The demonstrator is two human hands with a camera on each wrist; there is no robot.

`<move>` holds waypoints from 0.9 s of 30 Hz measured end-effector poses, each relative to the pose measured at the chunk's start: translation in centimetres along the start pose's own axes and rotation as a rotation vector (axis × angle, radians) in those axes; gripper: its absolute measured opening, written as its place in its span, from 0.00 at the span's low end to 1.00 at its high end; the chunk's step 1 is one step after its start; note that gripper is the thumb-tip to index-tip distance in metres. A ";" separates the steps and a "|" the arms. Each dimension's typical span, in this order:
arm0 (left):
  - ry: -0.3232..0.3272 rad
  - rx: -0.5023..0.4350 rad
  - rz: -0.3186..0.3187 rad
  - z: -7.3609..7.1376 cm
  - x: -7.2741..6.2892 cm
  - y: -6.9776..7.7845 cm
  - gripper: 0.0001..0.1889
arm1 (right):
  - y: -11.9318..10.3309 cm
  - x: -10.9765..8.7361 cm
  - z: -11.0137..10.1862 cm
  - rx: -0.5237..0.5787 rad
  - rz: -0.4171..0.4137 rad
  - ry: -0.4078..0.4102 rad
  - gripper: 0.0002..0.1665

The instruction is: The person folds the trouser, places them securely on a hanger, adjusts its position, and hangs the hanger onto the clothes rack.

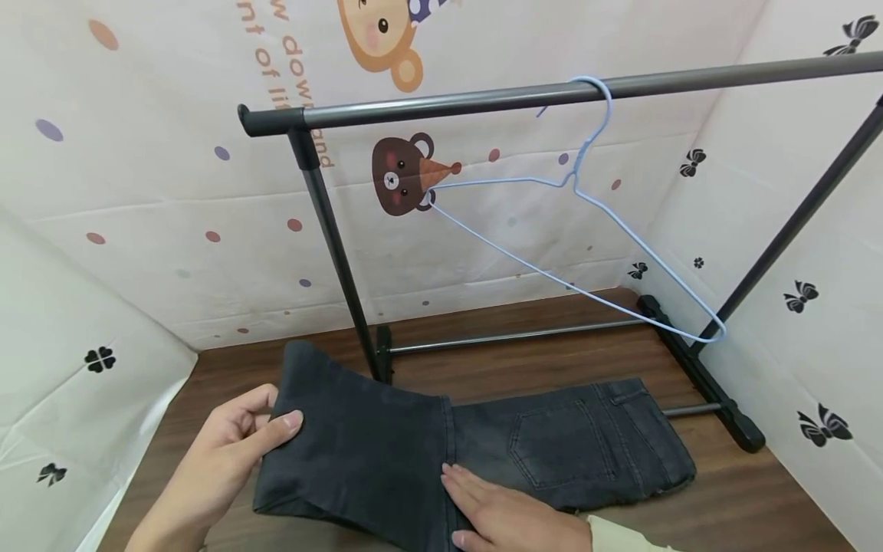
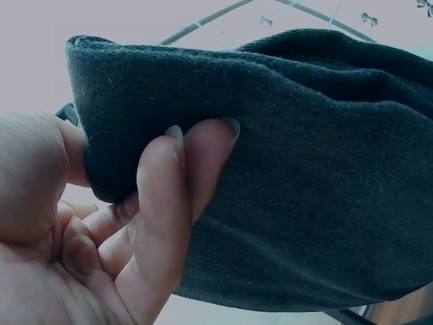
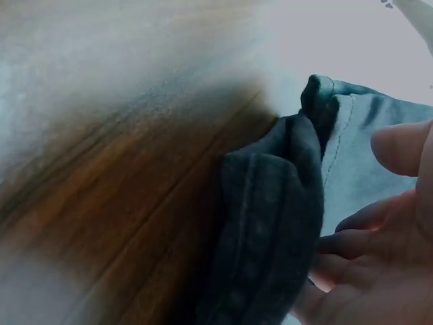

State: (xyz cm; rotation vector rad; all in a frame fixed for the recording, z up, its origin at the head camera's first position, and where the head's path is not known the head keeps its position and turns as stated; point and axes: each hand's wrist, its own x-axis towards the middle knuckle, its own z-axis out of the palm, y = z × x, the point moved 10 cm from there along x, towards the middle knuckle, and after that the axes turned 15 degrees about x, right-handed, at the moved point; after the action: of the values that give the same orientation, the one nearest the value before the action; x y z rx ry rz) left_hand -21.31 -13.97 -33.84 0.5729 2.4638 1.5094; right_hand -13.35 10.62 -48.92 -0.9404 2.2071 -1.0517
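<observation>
A pair of dark jeans [image 1: 372, 445] lies folded lengthwise, its doubled-over leg part raised at the left and a back pocket [image 1: 562, 445] showing on the right. My left hand [image 1: 231, 445] pinches the folded left end between thumb and fingers; in the left wrist view the fingers [image 2: 162, 196] are bent round the cloth. My right hand [image 1: 510, 510] rests with straight fingers on the stitched hem [image 1: 450, 460], where the leg cloth overlies the seat part. In the right wrist view, that hand [image 3: 379, 250] is beside the hem edge, partly out of frame.
A light blue wire hanger [image 1: 579, 184] hangs from the dark metal rail [image 1: 441, 105] of a clothes rack behind the jeans. The rack's feet [image 1: 741, 429] stand on the brown wood-grain surface [image 1: 731, 491]. Printed white cloth walls [image 1: 172, 153] enclose the back and sides.
</observation>
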 end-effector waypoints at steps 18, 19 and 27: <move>0.003 0.026 0.061 1.0 0.8 3.1 0.17 | 1.4 1.4 0.0 0.110 0.094 -0.024 0.41; 0.004 0.024 0.058 1.1 0.9 3.2 0.18 | 1.4 1.5 -0.1 0.109 0.094 -0.023 0.41; -0.044 0.001 0.147 2.1 1.7 5.8 0.15 | 1.1 1.9 -0.6 0.131 0.099 0.008 0.40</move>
State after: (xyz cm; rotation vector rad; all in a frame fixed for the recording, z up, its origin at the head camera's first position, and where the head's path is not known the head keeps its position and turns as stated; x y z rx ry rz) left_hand -20.81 -9.17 -29.66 0.7948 2.4366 1.5309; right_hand -15.33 9.97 -49.73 -0.7637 2.1386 -1.1400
